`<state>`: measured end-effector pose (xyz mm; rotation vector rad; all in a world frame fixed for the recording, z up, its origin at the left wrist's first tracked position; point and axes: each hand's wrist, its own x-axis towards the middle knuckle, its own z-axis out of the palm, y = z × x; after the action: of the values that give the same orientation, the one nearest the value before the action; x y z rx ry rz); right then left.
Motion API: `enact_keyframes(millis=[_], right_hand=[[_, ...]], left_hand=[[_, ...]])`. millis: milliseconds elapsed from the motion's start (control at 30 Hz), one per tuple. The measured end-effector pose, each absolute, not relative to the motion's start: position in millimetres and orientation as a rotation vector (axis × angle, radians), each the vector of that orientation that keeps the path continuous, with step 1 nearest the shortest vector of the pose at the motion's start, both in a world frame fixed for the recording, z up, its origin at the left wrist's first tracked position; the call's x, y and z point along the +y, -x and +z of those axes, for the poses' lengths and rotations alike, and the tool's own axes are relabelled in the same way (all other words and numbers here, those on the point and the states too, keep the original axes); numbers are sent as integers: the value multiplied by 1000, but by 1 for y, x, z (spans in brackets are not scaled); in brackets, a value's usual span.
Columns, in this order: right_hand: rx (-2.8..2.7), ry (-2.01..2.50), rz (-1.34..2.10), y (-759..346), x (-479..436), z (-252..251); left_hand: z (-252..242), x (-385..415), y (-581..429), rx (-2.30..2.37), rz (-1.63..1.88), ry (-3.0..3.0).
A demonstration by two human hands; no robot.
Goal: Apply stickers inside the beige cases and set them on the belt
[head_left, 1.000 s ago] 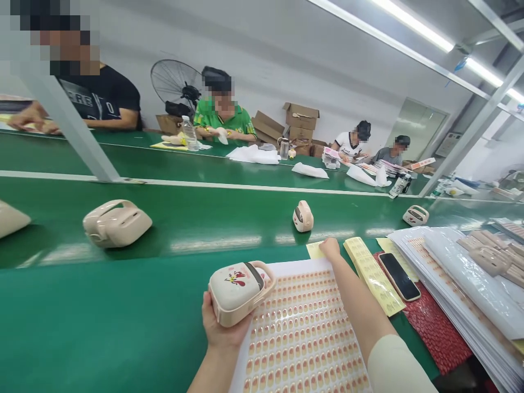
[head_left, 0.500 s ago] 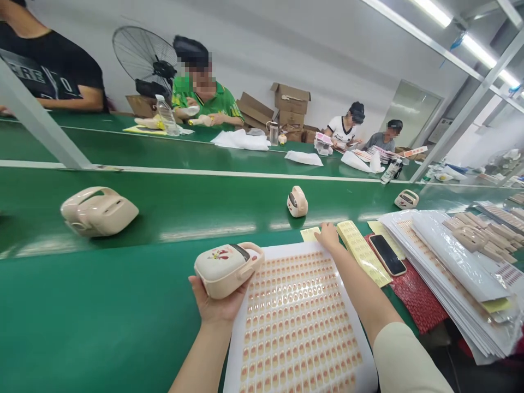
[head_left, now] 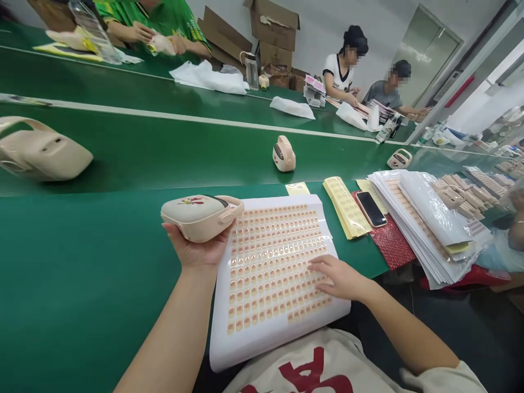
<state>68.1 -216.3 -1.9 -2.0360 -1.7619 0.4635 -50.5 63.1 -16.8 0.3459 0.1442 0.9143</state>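
Beige device (head_left: 200,221), red-printed, in grip of left hand (head_left: 200,252); right hand (head_left: 339,277), fingers apart, over label sheet (head_left: 272,267)

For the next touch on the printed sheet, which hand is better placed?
Probably the right hand: its fingers are at the printed sheet, with nothing visible in its grasp, though contact is unclear. The left hand is occupied supporting the cream device from below.
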Motion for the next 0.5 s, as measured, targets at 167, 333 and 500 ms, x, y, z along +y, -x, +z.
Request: enact_keyframes(millis=[167,333,500], right_hand=[[-1696,2089,434,-50,-263,-22],[-1741,2035,197,-45,-275,-47],[-1711,2002,74,-40,-274,-69]], left_hand=[[-7,57,47,260,973,-386],[0,51,48,306,997,-478],[3,46,47,430,1012,-527]])
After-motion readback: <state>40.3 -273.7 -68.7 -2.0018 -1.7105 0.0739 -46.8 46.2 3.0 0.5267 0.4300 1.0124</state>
